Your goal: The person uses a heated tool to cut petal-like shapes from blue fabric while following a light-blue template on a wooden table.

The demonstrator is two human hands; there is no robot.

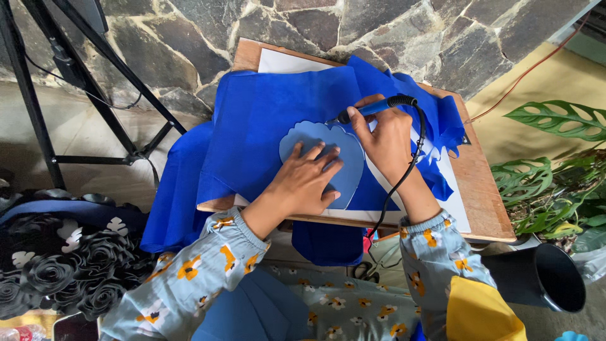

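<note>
Low wooden bench (483, 208) with a plain board top, set against a rough grey-brown stone wall (379, 31). White sheet of paper (287, 62) lies on the board, mostly covered by a big piece of bright blue non-woven fabric (265, 120) that drapes over the bench's left edge and hangs down toward the floor. On top of the fabric, near the bench middle, sits a pale blue scallop-edged, heart-like card template (344, 170).

Left hand (306, 180) lies flat on the template, fingers spread, pressing it down. Right hand (385, 136) is closed around a blue-and-black pen-shaped electric cutting tool (372, 108), tip touching the fabric right at the template's upper edge. Black cord (404, 177) runs from the tool's rear down over the right wrist and off the bench's front edge.

Both sleeves are light blue with yellow flowers.

Around: black metal stand legs (38, 120) at left on a pale concrete floor (88, 126); heap of black fabric roses (69, 265) lower left; green split-leaf plant (555, 170) at right; black funnel-shaped plastic tube (549, 278) lower right; thin red wire (530, 69) across a yellowish floor patch upper right.
</note>
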